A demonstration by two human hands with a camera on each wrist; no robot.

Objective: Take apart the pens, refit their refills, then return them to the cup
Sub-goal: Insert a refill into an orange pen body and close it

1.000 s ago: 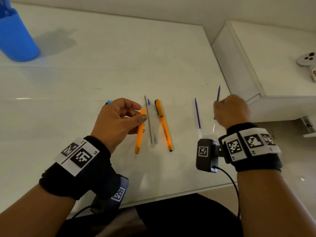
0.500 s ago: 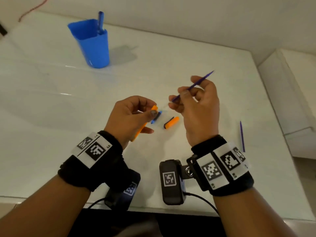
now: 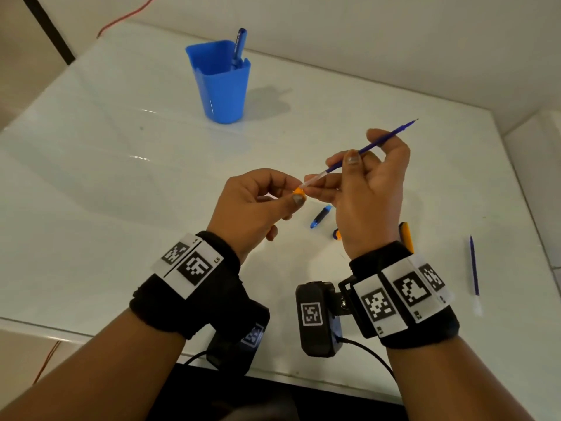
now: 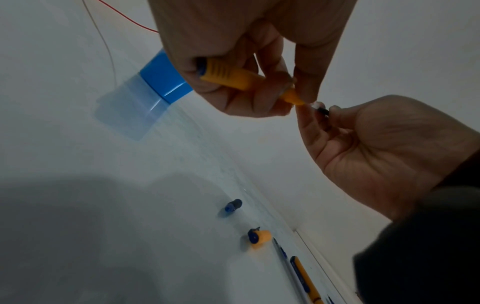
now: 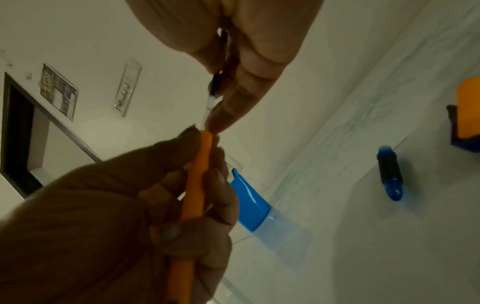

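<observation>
left hand (image 3: 255, 205) gripping orange barrel (image 4: 244, 79), steadying its mouth | right hand (image 3: 364, 189) pinching blue refill (image 3: 379, 144), aiming it in | tip apparently just entering | cup (image 3: 223, 83) waiting near far table edge

The white tag on the left wristband (image 3: 194, 262) carries the letters "LS" at its edge, beside black-and-white square code markers. The tags on the right wristband (image 3: 403, 296) bear small characters that look like "R1" and "R2", though they are hard to make out. The blue pen (image 3: 239, 47) standing in the cup has printing along its barrel, too small to read. A notice (image 5: 59, 91) on the wall is blurred.
</observation>
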